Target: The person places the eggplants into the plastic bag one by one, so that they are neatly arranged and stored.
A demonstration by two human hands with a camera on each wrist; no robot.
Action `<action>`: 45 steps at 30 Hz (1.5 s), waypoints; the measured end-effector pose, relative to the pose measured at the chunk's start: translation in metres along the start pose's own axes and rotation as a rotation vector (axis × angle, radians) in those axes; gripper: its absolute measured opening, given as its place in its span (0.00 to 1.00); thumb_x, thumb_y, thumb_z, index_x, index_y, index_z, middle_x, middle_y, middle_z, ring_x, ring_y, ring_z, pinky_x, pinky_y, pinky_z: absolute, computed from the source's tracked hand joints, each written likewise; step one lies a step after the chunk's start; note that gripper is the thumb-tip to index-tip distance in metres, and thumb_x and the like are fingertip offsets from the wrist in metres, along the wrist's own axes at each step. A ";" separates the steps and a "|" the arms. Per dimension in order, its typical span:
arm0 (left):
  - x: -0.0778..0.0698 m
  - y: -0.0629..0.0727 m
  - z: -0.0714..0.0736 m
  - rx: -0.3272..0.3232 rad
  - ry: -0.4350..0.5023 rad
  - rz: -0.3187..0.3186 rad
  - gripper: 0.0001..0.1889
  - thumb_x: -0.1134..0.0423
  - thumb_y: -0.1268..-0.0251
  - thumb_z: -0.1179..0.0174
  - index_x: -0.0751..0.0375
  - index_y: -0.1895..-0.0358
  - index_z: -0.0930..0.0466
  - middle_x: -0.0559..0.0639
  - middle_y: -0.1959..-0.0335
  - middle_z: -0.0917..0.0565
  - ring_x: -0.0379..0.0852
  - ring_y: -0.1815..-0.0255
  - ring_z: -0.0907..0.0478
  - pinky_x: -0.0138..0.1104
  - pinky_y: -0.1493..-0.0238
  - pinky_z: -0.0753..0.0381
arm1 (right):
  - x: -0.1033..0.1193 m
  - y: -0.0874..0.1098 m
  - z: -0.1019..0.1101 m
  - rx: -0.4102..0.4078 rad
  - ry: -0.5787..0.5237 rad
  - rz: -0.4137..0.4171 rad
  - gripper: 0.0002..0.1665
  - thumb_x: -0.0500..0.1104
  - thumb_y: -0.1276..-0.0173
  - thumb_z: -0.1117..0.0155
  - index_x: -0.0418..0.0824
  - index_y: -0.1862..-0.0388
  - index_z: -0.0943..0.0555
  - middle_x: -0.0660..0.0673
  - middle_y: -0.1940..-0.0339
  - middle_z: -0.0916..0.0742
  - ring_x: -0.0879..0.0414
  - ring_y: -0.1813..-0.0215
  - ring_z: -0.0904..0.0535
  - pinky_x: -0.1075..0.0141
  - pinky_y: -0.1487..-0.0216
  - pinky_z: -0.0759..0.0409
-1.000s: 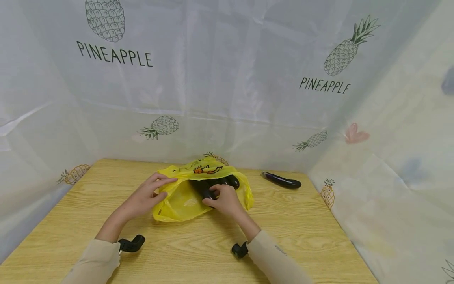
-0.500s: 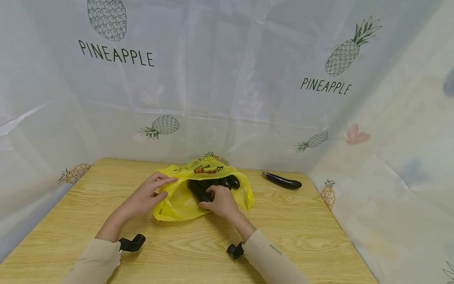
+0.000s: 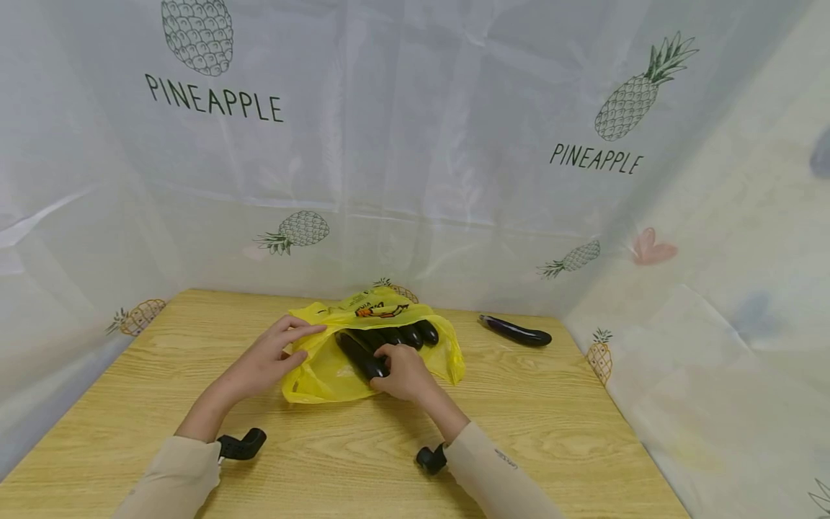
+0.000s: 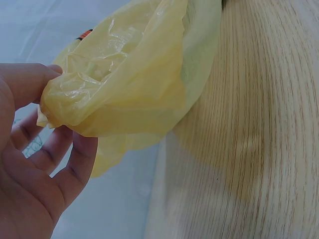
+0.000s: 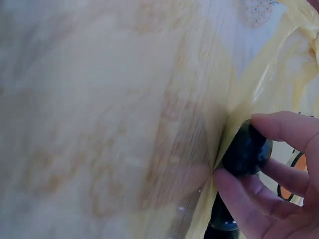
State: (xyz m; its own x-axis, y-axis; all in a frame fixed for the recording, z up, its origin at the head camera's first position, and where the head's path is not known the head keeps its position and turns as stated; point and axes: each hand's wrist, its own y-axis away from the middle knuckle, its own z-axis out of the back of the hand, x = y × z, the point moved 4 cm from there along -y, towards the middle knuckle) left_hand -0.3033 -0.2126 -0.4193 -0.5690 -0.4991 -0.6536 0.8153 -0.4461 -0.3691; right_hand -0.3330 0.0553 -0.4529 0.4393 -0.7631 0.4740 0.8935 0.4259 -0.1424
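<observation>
A yellow plastic bag (image 3: pixel 318 386) lies on the table with its mouth facing me. My left hand (image 3: pixel 262 360) pinches the left edge of that mouth; in the left wrist view, thumb and fingers (image 4: pixel 82 152) grip the crumpled film. Inside the bag, my right hand (image 3: pixel 407 373) holds the near end of a dark eggplant (image 3: pixel 355 353). The right wrist view shows thumb and fingers around the rounded eggplant end (image 5: pixel 245 154). Several more eggplants (image 3: pixel 424 332) lie side by side in the bag, partly hidden by its upper film and my right hand.
One loose eggplant (image 3: pixel 519 331) lies on the wooden table (image 3: pixel 337 468) to the right of the bag, near the back edge. A pineapple-print sheet (image 3: pixel 415 180) hangs behind the table and along its sides.
The held eggplant has shifted left inside the bag, apart from the others, and more of those show. My right hand went slightly left, then slightly back right. My left hand has stayed put.
</observation>
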 end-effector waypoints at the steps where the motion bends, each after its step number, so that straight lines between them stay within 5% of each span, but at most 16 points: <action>1: 0.000 0.000 0.000 0.000 -0.001 0.000 0.26 0.71 0.21 0.40 0.55 0.24 0.24 0.54 0.39 0.27 0.46 0.60 0.30 0.35 0.62 0.27 | 0.000 -0.001 0.000 -0.004 -0.001 -0.001 0.27 0.46 0.35 0.19 0.41 0.39 0.14 0.49 0.62 0.15 0.58 0.60 0.23 0.64 0.61 0.23; 18: -0.001 0.000 0.000 -0.005 -0.017 -0.017 0.26 0.72 0.22 0.39 0.55 0.24 0.24 0.54 0.40 0.26 0.44 0.60 0.31 0.34 0.62 0.28 | 0.013 -0.019 -0.001 -0.047 0.042 -0.083 0.28 0.50 0.36 0.17 0.40 0.40 0.13 0.46 0.61 0.16 0.60 0.69 0.25 0.66 0.67 0.24; 26: -0.001 0.000 0.000 -0.002 -0.009 -0.017 0.26 0.72 0.21 0.39 0.57 0.24 0.24 0.54 0.41 0.26 0.45 0.62 0.30 0.34 0.62 0.27 | 0.012 -0.023 -0.004 -0.072 0.050 -0.111 0.27 0.52 0.36 0.17 0.41 0.43 0.12 0.41 0.48 0.12 0.48 0.51 0.16 0.58 0.55 0.16; 30: -0.001 0.000 0.000 -0.002 -0.012 -0.014 0.26 0.71 0.21 0.39 0.56 0.24 0.24 0.53 0.40 0.26 0.45 0.59 0.30 0.34 0.61 0.28 | 0.010 -0.025 -0.006 -0.094 0.051 -0.102 0.27 0.53 0.36 0.17 0.41 0.44 0.12 0.42 0.51 0.11 0.48 0.51 0.15 0.58 0.54 0.15; 37: -0.001 0.000 0.000 0.000 -0.014 -0.012 0.26 0.72 0.21 0.39 0.56 0.24 0.24 0.53 0.41 0.26 0.46 0.59 0.30 0.35 0.61 0.28 | 0.007 -0.027 -0.006 -0.110 0.034 -0.095 0.28 0.53 0.37 0.16 0.41 0.44 0.12 0.48 0.65 0.14 0.59 0.69 0.22 0.65 0.65 0.21; 45: -0.002 0.000 0.000 0.002 -0.014 -0.008 0.26 0.72 0.21 0.39 0.56 0.24 0.24 0.54 0.40 0.26 0.46 0.61 0.30 0.35 0.62 0.28 | 0.007 -0.022 -0.003 -0.078 -0.033 -0.094 0.28 0.51 0.36 0.17 0.40 0.41 0.13 0.49 0.68 0.17 0.59 0.69 0.24 0.65 0.66 0.23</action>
State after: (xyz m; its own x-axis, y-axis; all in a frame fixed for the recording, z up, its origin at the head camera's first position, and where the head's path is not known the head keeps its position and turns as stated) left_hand -0.3023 -0.2121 -0.4180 -0.5766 -0.5058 -0.6416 0.8107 -0.4512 -0.3730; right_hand -0.3498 0.0395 -0.4487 0.3512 -0.7811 0.5162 0.9356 0.3134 -0.1625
